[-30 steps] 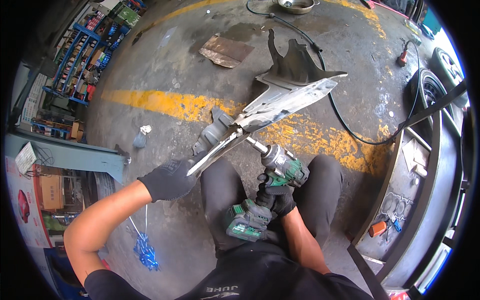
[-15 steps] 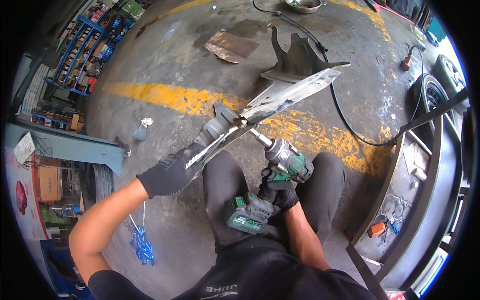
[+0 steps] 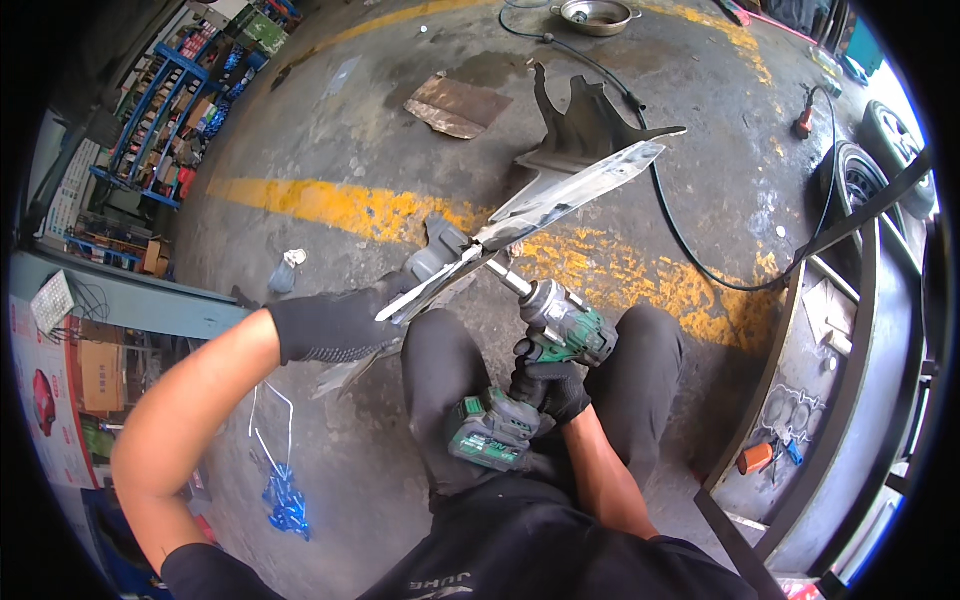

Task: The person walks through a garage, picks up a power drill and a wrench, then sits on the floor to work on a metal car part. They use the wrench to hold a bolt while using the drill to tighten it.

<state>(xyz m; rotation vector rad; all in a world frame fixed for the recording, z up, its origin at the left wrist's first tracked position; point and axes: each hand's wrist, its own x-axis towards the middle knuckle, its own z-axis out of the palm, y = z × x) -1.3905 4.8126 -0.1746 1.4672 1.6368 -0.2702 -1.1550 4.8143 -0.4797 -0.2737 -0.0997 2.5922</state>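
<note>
In a black glove, my right hand [image 3: 558, 390] grips the handle of a green and grey cordless impact wrench [image 3: 568, 325] above my knees. Its silver socket extension points up and left, the tip meeting the joint of a large dark plastic panel. My left hand [image 3: 340, 318], also gloved, is closed round the near left end of this panel, a fender liner by its curved shape [image 3: 580, 190]. A pale, dirty strip runs along the panel's edge, and its far end flares into dark prongs. My left fingertips are partly hidden behind the panel.
A brown flat sheet [image 3: 458, 106] and a metal basin [image 3: 596, 16] lie on the floor ahead. A black cable [image 3: 668, 215] curves along the right. A metal bench [image 3: 790, 390] with small parts stands at right, wheels [image 3: 862, 185] beyond it. Blue plastic [image 3: 287, 500] lies at lower left.
My left hand and its end of the panel have shifted slightly left, and the panel has tilted, showing more of its underside at lower left. The wrench has moved slightly left and stays at the joint.
</note>
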